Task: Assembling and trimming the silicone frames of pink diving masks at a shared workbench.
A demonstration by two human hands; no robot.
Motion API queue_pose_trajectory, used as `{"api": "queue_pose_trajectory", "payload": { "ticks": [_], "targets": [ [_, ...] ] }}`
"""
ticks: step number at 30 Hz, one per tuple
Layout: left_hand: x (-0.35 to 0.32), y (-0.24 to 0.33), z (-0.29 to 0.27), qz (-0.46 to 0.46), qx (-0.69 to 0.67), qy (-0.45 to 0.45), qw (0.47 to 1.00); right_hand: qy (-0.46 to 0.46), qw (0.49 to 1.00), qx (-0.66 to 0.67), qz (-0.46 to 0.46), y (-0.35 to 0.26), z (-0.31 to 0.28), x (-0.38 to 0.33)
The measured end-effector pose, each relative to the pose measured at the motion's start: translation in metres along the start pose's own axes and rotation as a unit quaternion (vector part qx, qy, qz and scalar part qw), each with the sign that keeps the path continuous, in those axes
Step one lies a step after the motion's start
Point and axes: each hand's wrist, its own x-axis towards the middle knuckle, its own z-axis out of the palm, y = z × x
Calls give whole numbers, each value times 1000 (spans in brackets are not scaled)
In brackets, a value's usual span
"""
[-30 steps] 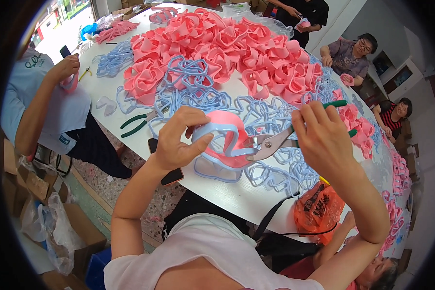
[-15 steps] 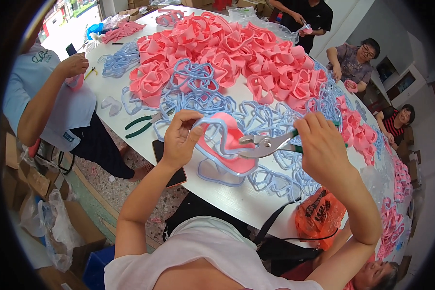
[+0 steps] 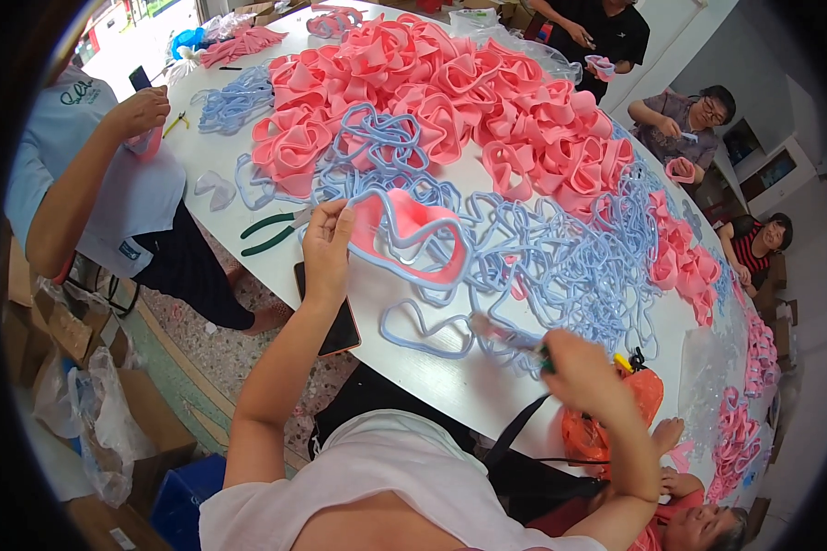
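Note:
My left hand (image 3: pixel 326 243) pinches the left end of a soft pink goggle-shaped piece (image 3: pixel 412 217) that has a pale blue frame (image 3: pixel 423 273) around its edge. It is held tilted above the table. My right hand (image 3: pixel 586 375) is wrapped round the handles of metal pliers (image 3: pixel 507 333), lower and to the right of the piece. The pliers are smeared by motion, and their jaws are apart from the piece. Under them lies a tangled heap of loose blue frames (image 3: pixel 579 266), with a single blue frame (image 3: pixel 424 342) near the table's front edge.
A large pile of pink pieces (image 3: pixel 413 73) covers the far part of the white table (image 3: pixel 377 317). Green-handled pliers (image 3: pixel 271 234) and a phone (image 3: pixel 342 321) lie at the left. An orange bag (image 3: pixel 586 436) sits at the right front edge. Several people work around the table.
My right hand has drawn the pliers off the piece, down toward me. My left hand has moved slightly left and up with the piece, which has turned a little.

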Motion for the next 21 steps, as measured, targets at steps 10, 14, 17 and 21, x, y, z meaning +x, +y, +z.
{"api": "queue_pose_trajectory", "payload": {
  "ticks": [10,14,17,21],
  "targets": [
    [-9,-7,4,-203,-162,30,965,-26,998,-44,34,-30,146,-1],
    [-14,-6,9,-256,-176,10,951,29,999,2,22,-32,112,4],
    [-21,4,15,-235,-142,-58,960,166,936,308,28,-21,74,31],
    [-36,30,34,-128,-35,-198,971,91,722,686,5,-17,36,68]
  ]
}}
